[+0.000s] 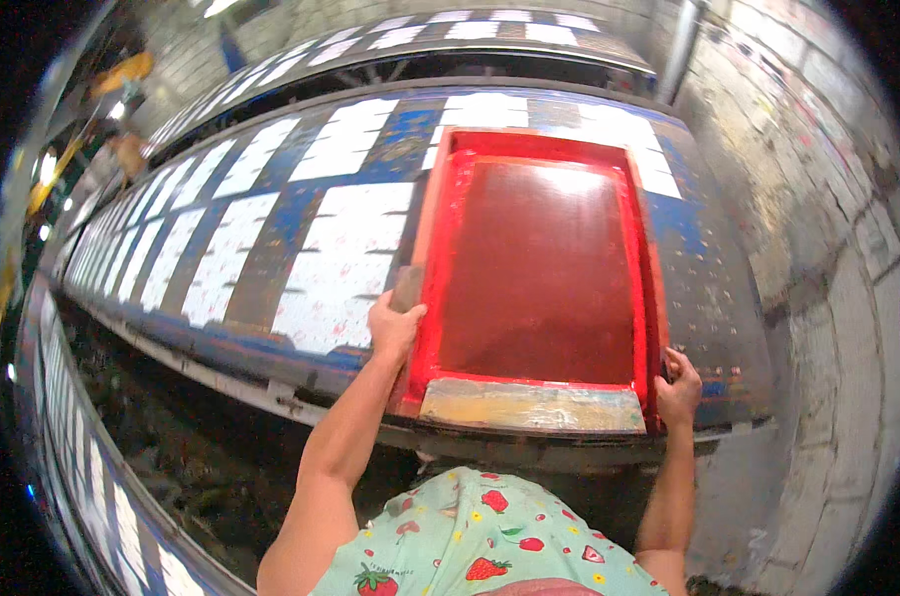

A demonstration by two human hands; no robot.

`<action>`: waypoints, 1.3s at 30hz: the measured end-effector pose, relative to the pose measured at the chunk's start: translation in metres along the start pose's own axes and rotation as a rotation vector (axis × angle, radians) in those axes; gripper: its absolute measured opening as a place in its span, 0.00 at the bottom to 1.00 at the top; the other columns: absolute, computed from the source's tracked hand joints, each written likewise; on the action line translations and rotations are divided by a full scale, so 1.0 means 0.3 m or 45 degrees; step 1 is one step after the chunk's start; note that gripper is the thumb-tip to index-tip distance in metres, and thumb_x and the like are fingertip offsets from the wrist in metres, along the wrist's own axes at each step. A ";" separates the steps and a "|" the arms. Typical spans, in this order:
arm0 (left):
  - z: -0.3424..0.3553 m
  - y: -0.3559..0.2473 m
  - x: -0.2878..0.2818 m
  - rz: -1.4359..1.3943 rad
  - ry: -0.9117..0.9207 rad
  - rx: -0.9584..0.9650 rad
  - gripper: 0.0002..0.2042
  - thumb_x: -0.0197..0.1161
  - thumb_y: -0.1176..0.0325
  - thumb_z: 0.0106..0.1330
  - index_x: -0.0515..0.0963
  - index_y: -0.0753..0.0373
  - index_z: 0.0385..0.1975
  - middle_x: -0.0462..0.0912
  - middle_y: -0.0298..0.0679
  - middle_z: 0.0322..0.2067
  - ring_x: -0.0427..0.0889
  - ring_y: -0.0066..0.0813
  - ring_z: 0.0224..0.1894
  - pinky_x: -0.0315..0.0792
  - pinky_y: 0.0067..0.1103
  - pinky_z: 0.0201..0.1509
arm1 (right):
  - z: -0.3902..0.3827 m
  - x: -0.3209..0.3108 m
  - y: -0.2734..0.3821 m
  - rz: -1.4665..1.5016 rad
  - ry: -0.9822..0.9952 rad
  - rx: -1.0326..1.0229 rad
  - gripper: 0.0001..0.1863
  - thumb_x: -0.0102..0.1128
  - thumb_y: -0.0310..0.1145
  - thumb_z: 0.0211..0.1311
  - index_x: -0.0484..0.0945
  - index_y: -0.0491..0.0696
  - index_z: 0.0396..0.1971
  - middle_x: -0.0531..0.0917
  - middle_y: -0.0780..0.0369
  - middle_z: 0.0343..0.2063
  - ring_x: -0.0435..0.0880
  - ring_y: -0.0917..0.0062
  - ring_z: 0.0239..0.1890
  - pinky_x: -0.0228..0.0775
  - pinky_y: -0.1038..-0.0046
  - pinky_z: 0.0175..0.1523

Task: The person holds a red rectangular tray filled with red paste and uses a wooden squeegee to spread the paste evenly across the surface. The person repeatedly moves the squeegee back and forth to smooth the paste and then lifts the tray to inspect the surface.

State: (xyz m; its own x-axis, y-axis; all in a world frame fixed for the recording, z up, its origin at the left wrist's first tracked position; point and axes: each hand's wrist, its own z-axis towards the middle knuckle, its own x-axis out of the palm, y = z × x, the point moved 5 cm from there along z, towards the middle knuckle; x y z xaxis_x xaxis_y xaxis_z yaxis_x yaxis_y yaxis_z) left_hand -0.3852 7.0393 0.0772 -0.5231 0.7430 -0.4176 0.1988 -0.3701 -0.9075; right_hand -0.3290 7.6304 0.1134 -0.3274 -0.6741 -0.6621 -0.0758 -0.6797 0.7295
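A red-stained screen printing frame [534, 144] lies on a long printing table in front of me, its dark red mesh [539, 268] facing up. Pale, paint-smeared tape or board [534, 405] covers the frame's near edge. My left hand [398, 328] is closed on the frame's left side, with its thumb over the rim, beside a brownish block [407, 288]. At the lower right corner, my right hand [678, 385] has its fingers curled against the frame's right side. Part of its grip is hidden.
White fabric pieces [346, 258] with faint prints lie in rows along the blue and dark tabletop [281, 233]. A second table with white pieces [470, 30] stands behind, another at lower left. A block wall [817, 149] rises on the right. At far left, a blurred person [129, 156].
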 end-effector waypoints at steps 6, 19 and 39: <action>-0.041 -0.053 0.027 0.001 -0.068 0.014 0.30 0.85 0.65 0.54 0.87 0.69 0.58 0.95 0.50 0.47 0.94 0.42 0.50 0.85 0.33 0.59 | 0.032 -0.033 -0.085 0.017 0.048 -0.134 0.32 0.73 0.20 0.54 0.88 0.48 0.63 0.94 0.55 0.50 0.94 0.66 0.51 0.85 0.64 0.59; -0.019 0.019 0.071 0.175 -0.072 0.099 0.24 0.84 0.71 0.58 0.88 0.70 0.55 0.95 0.48 0.46 0.93 0.37 0.46 0.84 0.32 0.55 | 0.007 -0.050 -0.030 -0.104 0.213 0.068 0.35 0.79 0.22 0.57 0.84 0.46 0.69 0.92 0.52 0.53 0.92 0.57 0.56 0.83 0.58 0.64; -0.049 0.000 0.080 0.224 -0.014 -0.069 0.30 0.80 0.53 0.61 0.84 0.65 0.60 0.91 0.58 0.53 0.89 0.61 0.58 0.81 0.47 0.66 | -0.335 0.344 0.717 -0.546 0.718 -0.946 0.25 0.64 0.17 0.57 0.90 0.51 0.55 0.93 0.56 0.48 0.92 0.56 0.53 0.84 0.55 0.59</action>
State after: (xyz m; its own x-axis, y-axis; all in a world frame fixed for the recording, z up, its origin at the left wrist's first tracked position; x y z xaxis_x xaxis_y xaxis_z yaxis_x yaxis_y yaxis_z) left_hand -0.3854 7.0654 0.0665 -0.4856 0.6630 -0.5697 0.3321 -0.4629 -0.8218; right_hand -0.2846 7.3855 0.1847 0.0943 -0.2395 -0.9663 0.5831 -0.7734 0.2486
